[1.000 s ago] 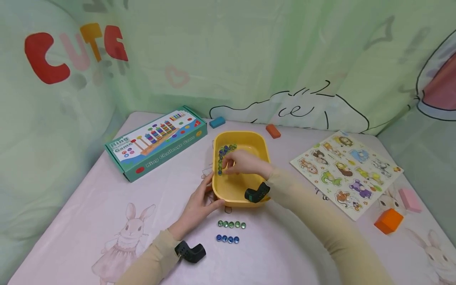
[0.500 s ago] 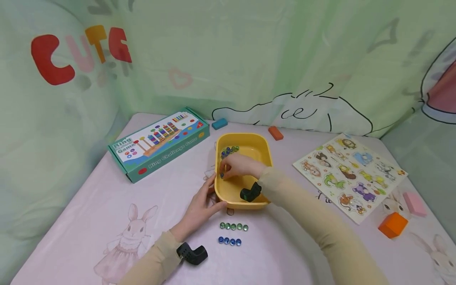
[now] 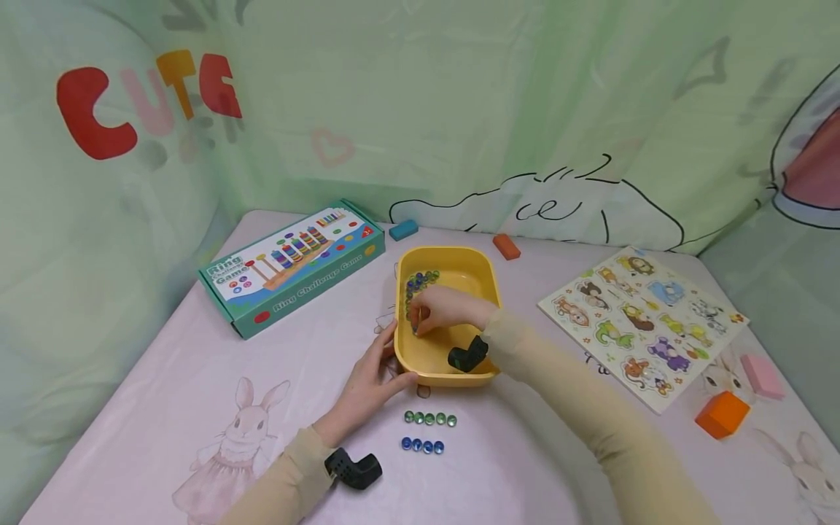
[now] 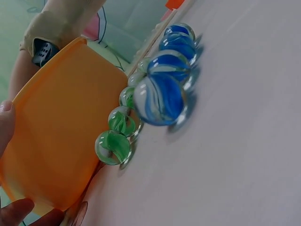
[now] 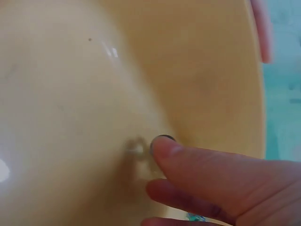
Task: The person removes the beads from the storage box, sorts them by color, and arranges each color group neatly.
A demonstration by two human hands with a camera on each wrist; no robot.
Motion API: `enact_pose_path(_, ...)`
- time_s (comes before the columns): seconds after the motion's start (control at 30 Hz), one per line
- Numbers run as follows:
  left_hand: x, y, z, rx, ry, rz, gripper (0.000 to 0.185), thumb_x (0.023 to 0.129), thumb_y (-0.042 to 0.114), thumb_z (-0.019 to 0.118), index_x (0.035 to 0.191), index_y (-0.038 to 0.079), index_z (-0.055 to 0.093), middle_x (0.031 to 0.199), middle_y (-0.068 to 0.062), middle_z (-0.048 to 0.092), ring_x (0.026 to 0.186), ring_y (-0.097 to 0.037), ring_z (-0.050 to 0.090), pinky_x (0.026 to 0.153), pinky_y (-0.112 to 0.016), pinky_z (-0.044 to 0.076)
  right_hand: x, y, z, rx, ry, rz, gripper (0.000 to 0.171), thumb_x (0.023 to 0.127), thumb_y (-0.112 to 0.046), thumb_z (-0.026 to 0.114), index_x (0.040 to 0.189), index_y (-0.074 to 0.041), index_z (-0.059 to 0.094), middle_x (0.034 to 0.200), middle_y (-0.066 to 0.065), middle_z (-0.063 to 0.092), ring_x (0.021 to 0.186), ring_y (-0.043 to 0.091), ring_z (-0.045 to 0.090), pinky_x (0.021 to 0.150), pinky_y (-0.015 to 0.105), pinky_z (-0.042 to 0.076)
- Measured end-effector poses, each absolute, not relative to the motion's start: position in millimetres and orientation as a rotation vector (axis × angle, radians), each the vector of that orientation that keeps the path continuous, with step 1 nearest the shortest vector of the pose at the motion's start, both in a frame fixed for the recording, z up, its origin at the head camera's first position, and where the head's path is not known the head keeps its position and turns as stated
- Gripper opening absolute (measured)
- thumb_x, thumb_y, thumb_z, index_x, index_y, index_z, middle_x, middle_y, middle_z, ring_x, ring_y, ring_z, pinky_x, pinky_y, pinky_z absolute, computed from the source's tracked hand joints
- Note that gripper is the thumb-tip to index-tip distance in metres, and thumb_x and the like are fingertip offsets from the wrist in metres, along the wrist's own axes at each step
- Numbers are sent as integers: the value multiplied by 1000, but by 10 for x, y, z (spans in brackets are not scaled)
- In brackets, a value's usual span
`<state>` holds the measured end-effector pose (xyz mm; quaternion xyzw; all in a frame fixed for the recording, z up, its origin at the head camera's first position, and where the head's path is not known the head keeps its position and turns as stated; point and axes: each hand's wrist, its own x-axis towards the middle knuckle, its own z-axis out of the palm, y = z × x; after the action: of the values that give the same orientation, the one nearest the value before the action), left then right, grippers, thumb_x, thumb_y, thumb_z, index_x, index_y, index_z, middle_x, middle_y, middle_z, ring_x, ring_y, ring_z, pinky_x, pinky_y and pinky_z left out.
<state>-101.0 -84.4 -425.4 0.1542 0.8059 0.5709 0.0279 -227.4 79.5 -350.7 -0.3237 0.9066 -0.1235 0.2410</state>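
In the head view, my left hand (image 3: 369, 383) holds the near-left corner of a yellow plastic tub (image 3: 453, 375), thumb on the front wall and fingers along the left wall. My right hand (image 3: 449, 308) reaches inside the tub near its left wall. In the right wrist view, its thumb and fingers pinch a small glass marble (image 5: 164, 137), mostly hidden behind the thumb, close to the tub's floor. Blue and green marbles (image 3: 420, 279) line the tub's far-left inside, partly covered by the right hand. On the table before the tub lie a green marble row (image 3: 429, 418) and a blue marble row (image 3: 423, 445).
A green Ring Challenge Game box (image 3: 295, 266) lies at back left. Beyond the tub are a blue block (image 3: 403, 230) and a red-orange block (image 3: 506, 246). An animal puzzle board (image 3: 643, 324), an orange block (image 3: 722, 415) and a pink block (image 3: 763, 376) lie right.
My right hand has shifted slightly toward the near side along the tub's left wall, fingers still pinched. The left hand stays at the corner, and both marble rows on the table are unchanged.
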Motion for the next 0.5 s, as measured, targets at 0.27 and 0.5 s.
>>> enact_pose_path(0.27, -1010, -852, -4260, 489, 2495, 1761, 84, 84, 30, 68, 149, 28, 15, 147, -3, 36, 127, -20, 44, 110, -43, 28, -2240, 961, -3333, -945, 2428, -380, 10, 82, -16, 70, 86, -8, 65, 78, 0, 59, 71, 11, 49, 64, 18, 42)
enact_pose_path(0.5, -956, -830, -4109, 468, 2464, 1767, 83, 85, 20, 67, 149, 19, 15, 147, -11, 34, 128, -29, 43, 110, -46, 28, -2161, 1057, -3201, -931, 2436, -347, 9, 83, -18, 69, 84, -11, 63, 78, -2, 58, 75, 13, 49, 67, 21, 42)
